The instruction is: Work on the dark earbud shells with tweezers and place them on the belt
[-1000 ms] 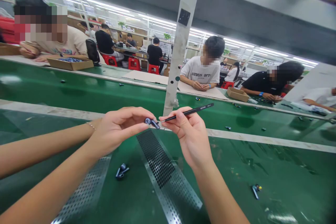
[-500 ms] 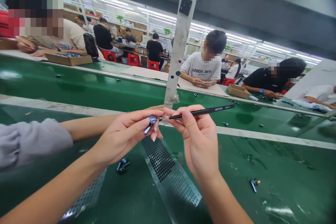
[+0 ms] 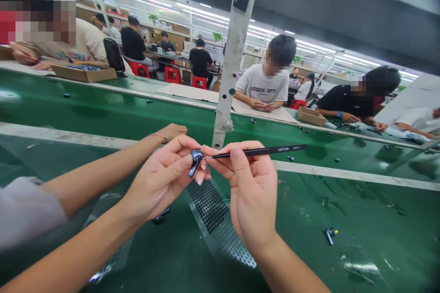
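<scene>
My left hand (image 3: 165,178) pinches a small dark blue earbud (image 3: 195,160) between thumb and fingers, held up over the green bench. My right hand (image 3: 250,187) grips black tweezers (image 3: 261,151) marked VETUS, lying level with their tip touching the earbud's head. Beside my left arm, another person's forearm with a thin bracelet reaches across toward the conveyor, its hand (image 3: 172,131) just behind my left hand.
A perforated metal strip (image 3: 220,219) lies on the green mat below my hands. Loose earbuds (image 3: 329,234) lie on the mat, one (image 3: 160,214) under my left hand. A white post (image 3: 233,55) stands behind. Beyond the green conveyor (image 3: 103,114), several seated workers have cardboard trays (image 3: 84,72).
My hands stayed together on the earbud while the view shifted. The other person's forearm has reached further right, its hand now showing behind my left hand. The tweezers have levelled out.
</scene>
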Demonstrator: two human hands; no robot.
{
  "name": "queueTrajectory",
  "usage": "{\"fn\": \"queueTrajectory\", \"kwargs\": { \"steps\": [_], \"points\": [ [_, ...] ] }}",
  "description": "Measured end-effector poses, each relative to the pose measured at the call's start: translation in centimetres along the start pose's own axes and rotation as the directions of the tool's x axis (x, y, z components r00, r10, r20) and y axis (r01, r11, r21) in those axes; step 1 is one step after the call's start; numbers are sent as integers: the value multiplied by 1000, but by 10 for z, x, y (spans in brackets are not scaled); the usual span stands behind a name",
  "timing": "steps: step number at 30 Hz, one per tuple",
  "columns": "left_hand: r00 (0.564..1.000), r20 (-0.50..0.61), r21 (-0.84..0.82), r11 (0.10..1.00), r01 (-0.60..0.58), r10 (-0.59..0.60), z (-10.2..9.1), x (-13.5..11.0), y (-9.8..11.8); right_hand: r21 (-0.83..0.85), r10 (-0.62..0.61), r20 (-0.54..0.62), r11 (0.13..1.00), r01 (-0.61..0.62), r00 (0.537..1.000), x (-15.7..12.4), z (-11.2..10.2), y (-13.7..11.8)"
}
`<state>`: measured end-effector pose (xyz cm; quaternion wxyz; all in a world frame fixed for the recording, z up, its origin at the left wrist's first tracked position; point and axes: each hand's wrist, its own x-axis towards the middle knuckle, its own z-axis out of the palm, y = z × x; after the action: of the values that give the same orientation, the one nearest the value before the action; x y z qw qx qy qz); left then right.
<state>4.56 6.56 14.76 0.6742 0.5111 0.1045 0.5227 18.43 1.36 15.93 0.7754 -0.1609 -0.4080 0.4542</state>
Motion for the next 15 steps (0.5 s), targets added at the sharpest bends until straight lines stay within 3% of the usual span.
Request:
{"fn": "queueTrajectory", "kwargs": {
  "steps": [15],
  "points": [
    [999, 36, -7, 1000, -23, 23, -1, 0, 1, -76, 5, -40, 997, -8, 999, -3, 2, -2]
  ]
}}
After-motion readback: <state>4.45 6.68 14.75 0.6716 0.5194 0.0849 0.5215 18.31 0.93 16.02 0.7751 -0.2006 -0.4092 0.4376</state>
